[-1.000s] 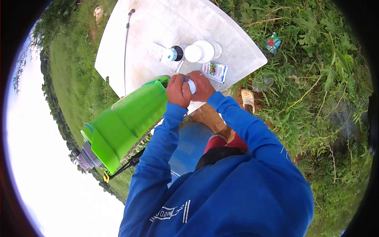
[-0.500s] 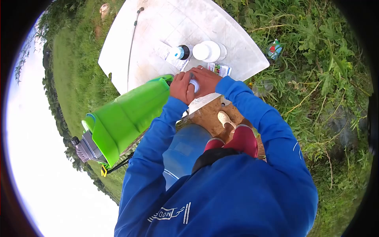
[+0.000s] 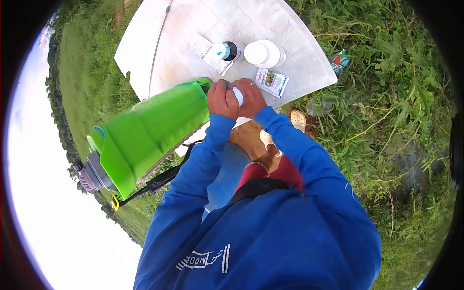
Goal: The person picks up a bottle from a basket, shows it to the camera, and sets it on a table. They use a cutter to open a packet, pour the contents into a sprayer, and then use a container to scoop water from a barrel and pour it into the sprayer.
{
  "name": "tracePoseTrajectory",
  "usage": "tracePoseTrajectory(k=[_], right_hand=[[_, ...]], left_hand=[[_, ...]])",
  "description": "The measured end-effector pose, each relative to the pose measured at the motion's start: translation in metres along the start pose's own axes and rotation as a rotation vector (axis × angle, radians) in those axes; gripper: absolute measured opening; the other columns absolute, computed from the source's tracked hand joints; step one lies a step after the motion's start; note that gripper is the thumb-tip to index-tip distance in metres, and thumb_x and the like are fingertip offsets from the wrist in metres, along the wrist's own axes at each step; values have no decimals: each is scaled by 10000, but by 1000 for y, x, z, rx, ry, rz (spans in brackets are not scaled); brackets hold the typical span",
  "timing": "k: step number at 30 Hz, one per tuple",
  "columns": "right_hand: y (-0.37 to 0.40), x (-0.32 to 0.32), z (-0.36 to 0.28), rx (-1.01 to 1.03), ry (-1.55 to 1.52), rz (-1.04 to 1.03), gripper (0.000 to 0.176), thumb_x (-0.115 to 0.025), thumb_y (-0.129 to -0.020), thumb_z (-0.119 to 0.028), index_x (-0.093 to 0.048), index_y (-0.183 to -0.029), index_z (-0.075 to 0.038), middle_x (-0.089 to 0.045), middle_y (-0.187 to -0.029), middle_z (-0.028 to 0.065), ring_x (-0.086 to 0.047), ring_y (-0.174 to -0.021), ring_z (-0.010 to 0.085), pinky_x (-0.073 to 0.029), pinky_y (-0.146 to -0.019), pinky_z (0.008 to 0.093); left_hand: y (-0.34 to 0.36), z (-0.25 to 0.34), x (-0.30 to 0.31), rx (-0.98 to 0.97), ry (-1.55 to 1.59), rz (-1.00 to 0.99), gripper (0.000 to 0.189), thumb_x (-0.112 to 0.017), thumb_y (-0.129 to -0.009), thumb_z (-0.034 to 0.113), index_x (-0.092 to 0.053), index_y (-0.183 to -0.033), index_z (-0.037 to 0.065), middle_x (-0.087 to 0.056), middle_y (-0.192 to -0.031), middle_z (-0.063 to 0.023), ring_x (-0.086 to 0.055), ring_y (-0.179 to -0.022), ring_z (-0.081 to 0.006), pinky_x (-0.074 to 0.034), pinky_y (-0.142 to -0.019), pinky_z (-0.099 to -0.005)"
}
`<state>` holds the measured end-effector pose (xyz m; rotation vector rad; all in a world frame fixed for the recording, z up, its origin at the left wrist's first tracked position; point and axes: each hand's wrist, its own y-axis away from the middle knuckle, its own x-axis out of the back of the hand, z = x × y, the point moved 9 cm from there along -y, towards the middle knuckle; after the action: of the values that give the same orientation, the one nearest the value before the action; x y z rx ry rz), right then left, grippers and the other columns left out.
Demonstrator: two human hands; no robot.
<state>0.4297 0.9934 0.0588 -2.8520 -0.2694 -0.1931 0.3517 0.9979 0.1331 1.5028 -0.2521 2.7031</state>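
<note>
My left hand (image 3: 222,100) and my right hand (image 3: 249,98) are together at the table's near edge, fingers closed around a small bottle (image 3: 238,96). Its round white end shows between the hands; the rest is mostly covered. Just beyond them stand a dark bottle with a white and blue cap (image 3: 222,50) and a larger white bottle (image 3: 263,53). A printed packet (image 3: 272,82) lies near my right hand. Close to my left hand is the end of a green backpack sprayer tank (image 3: 154,128).
The white table (image 3: 208,19) carries a printed paper (image 3: 205,48) and a thin sprayer wand (image 3: 158,41). A blue barrel (image 3: 227,176) stands below my left arm. Cream clogs (image 3: 298,120) are on bare soil. Plants and a discarded packet (image 3: 340,61) lie to the right.
The view has shifted slightly, and more of the printed packet and clogs shows. Both hands remain closed around the small bottle, whose white end is more visible between them.
</note>
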Motion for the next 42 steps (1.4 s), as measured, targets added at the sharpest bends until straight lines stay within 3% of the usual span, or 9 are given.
tracePoseTrajectory(k=[4, 10, 16, 20, 26, 29, 32, 40, 42], right_hand=[[11, 1, -4, -24, 57, 438, 594, -858, -542, -185, -556, -1036, -51, -617, -961, 170, -587, -929, 399, -436, -893, 465], [1, 16, -15, 17, 93, 243, 732, -880, -568, -265, -512, -1164, -54, -533, -1113, 155, -533, -1047, 380, -425, -913, 460], [-28, -13, 14, 132, 360, -365, 753, -824, -600, -492, -555, -1169, -78, -577, -1183, 143, -540, -1062, 382, -460, -926, 462], [-17, -3, 14, -24, 312, -186, 632, -831, -575, -484, -619, -1021, -90, -652, -1027, 112, -575, -994, 365, -473, -904, 446], [-6, 4, -9, 95, 277, 144, 543, -841, -546, -351, -620, -966, -86, -640, -920, 86, -584, -916, 329, -449, -850, 451], [8, 2, -11, -23, 264, 306, 566, -847, -567, -321, -598, -1014, -79, -616, -940, 86, -565, -959, 329, -415, -893, 452], [12, -2, -8, -132, 319, 383, 625, -844, -586, -320, -563, -1086, -72, -585, -1038, 108, -531, -1025, 350, -392, -919, 452], [-22, -24, 8, 2, 428, -421, 871, -819, -590, -534, -500, -1252, -66, -566, -1154, 141, -513, -1139, 353, -349, -1049, 559], [-27, -15, 5, 11, 340, -371, 803, -778, -609, -568, -548, -1221, -101, -591, -1156, 139, -546, -1139, 323, -335, -1076, 573]], left_hand=[[4, -15, 19, 197, 135, 365, 194, -485, -863, 170, -554, -830, -9, -592, -826, -228, -546, -748, -429, -425, -671, -496], [-24, -16, 21, 32, 80, -11, 178, -497, -824, 145, -569, -904, 3, -606, -869, -232, -556, -790, -446, -455, -710, -509], [-24, 48, 4, -562, 23, -475, 294, -493, -743, 138, -551, -1003, 13, -558, -946, -200, -525, -870, -413, -462, -771, -490], [-21, 43, -2, -568, 6, -512, 294, -492, -740, 142, -556, -999, 19, -553, -942, -200, -520, -872, -418, -458, -766, -490], [-10, -3, -5, -130, -42, -171, 228, -499, -790, 170, -585, -923, 6, -573, -867, -230, -530, -804, -446, -449, -731, -501], [17, -35, 19, 396, 97, 476, 269, -496, -868, 227, -596, -813, -16, -619, -808, -241, -572, -779, -451, -447, -711, -513], [3, -50, 14, 501, 179, 320, 266, -497, -873, 219, -607, -850, -22, -639, -840, -252, -589, -790, -462, -462, -719, -508], [-19, 13, 6, -327, 32, -228, 242, -520, -771, 169, -572, -961, 29, -588, -876, -213, -539, -821, -427, -457, -753, -498], [-25, 22, 11, -374, 40, -286, 284, -520, -731, 166, -558, -982, 40, -570, -888, -199, -520, -831, -415, -454, -777, -487]])
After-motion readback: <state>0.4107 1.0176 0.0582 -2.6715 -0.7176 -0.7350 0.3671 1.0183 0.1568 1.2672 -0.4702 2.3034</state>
